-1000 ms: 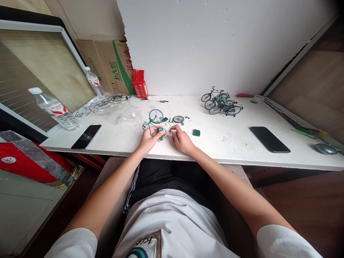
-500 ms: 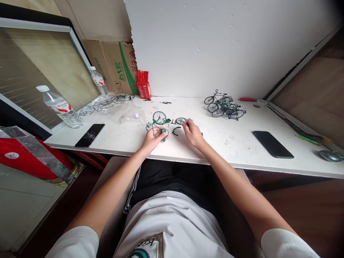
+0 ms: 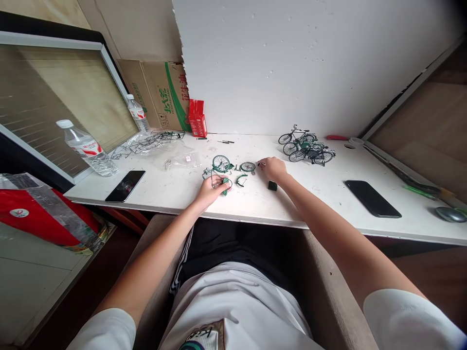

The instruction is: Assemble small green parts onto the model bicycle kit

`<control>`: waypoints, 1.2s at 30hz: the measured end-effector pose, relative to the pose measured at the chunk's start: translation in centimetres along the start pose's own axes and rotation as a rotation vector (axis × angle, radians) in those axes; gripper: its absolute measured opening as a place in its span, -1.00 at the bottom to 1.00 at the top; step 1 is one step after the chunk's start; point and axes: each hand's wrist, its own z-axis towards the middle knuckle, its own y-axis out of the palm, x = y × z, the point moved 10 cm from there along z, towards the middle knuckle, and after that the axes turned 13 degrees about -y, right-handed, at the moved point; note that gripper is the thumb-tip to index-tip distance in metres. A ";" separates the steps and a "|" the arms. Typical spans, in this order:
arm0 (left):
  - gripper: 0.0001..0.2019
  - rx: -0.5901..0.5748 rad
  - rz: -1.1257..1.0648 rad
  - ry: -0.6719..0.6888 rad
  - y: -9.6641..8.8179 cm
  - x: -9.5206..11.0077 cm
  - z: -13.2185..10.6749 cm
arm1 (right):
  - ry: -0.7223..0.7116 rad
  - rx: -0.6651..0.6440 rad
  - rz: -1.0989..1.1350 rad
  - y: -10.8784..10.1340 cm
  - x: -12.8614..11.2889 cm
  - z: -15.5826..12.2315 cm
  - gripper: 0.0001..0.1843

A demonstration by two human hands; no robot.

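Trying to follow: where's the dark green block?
In the head view, the block lies on the table right of centre, pictured just below the right hand.

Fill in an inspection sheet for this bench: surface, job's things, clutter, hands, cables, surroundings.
Surface: white table, scuffed.
Job's things: green bicycle part in hand; loose wheel, curved green piece and green block on table.
Clutter: two bottles, two phones, plastic bag, toy bicycles grouped right rear.
Hands: left hand holds the bicycle part; right hand right of the loose wheel, grip unclear.
Cables: nothing seen clearly.
Surroundings: cardboard box, red carton, white wall.
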 end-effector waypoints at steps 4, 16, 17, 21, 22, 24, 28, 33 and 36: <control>-0.60 0.001 0.017 0.013 0.1 0.1 -0.1 | -0.032 -0.055 -0.119 0.1 -0.4 0.2 -0.62; -0.64 -0.001 0.045 0.037 0.4 0.4 -0.6 | 0.108 -0.023 0.032 -2.3 0.2 -1.0 -0.68; -0.64 0.000 0.052 0.039 0.4 0.4 -0.6 | 0.099 0.024 0.134 -2.5 -0.2 -1.3 -0.68; -0.63 0.013 0.051 0.034 0.3 0.3 -0.5 | -0.079 0.219 0.641 -2.4 -4.1 -2.7 -0.68; -0.63 0.010 0.044 0.030 0.3 0.2 -0.5 | -0.136 0.262 0.777 -2.4 -5.4 -3.2 -0.68; -0.62 -0.008 0.030 0.025 0.4 0.2 -0.6 | -0.246 0.333 0.997 -2.4 -8.1 -4.4 -0.65; -0.55 -0.052 0.011 0.036 0.7 0.4 -0.7 | -0.303 0.342 1.125 -1.7 -12.4 -6.5 -0.53; -0.49 -0.060 0.016 0.031 0.6 0.4 -0.7 | -0.294 0.402 1.133 -1.6 -14.0 -7.9 -0.52; -0.48 -0.065 0.017 0.020 0.5 0.3 -0.7 | -0.266 0.447 1.058 -1.4 -13.5 -8.2 -0.51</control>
